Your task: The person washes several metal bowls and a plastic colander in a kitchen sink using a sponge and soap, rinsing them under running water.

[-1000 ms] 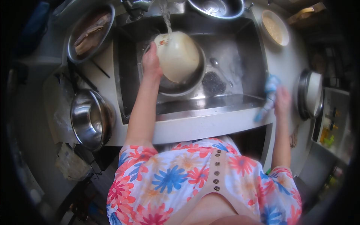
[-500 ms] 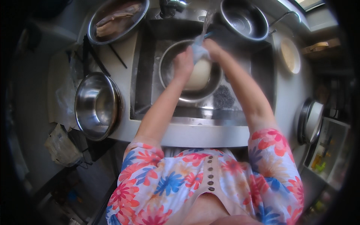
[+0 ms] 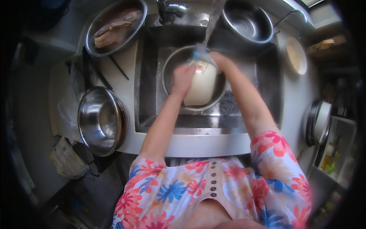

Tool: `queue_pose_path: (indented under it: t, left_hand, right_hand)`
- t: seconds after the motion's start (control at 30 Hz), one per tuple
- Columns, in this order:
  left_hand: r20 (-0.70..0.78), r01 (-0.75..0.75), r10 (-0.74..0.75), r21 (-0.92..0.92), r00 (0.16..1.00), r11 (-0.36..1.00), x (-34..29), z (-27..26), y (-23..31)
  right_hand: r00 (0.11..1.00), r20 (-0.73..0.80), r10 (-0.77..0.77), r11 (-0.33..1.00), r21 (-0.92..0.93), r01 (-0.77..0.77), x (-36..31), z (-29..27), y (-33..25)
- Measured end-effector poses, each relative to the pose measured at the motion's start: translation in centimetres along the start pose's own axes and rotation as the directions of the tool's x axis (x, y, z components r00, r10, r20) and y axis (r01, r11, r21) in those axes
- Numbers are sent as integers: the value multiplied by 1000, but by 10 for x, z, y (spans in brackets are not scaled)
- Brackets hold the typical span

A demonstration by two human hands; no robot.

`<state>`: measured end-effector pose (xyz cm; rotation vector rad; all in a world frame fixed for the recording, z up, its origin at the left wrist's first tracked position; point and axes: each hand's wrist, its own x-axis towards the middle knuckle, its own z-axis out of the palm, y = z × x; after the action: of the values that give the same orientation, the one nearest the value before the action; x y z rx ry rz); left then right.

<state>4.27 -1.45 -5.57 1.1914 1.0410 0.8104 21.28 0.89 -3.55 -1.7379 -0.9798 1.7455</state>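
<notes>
Over the sink (image 3: 150, 118), my two hands work inside a round metal basin (image 3: 166, 82). A cream-white, rounded vessel with a small reddish pattern (image 3: 200, 86) is tilted in the basin; its exact kind is unclear. My left hand (image 3: 183, 78) is closed on the vessel's left edge. My right hand (image 3: 216, 60) is curled at its far end, round a blue-and-white cloth (image 3: 203, 55) blurred by motion. Running water (image 3: 209, 30) falls onto the cloth from above. Some fingers of both hands are hidden.
A metal bowl with raw meat (image 3: 116, 28) stands at the back left, near the dark faucet (image 3: 169, 11). Stacked steel bowls (image 3: 100, 120) sit on the left counter. Another metal bowl (image 3: 248, 21) is at the back right, beside a pale round dish (image 3: 295, 56).
The cream-white vessel has tilted and shows more of its surface, with its pattern visible. My left hand has moved slightly left and nearer. The cloth has shifted a little left.
</notes>
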Motion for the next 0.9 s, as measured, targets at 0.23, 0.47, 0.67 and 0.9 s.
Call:
queue_pose_path:
  t: [0.23, 0.47, 0.67, 0.9]
  left_hand:
    - [-236, -97, -110, -717, 966, 690, 6, 20, 64]
    - [-289, -83, -40, -400, 957, 913, -10, 44, 43]
    - [-25, 31, -94, -836, 995, 548, -14, 38, 33]
    - [132, 277, -442, -918, 888, 284, -18, 12, -3]
  right_hand:
    - [969, -157, 189, 411, 909, 68, -3, 21, 82]
    - [893, -382, 237, 128, 924, 361, -54, 103, 27]
    - [887, -437, 148, 254, 884, 393, -40, 49, 52]
    - [895, -200, -398, 110, 958, 264, -27, -20, 70]
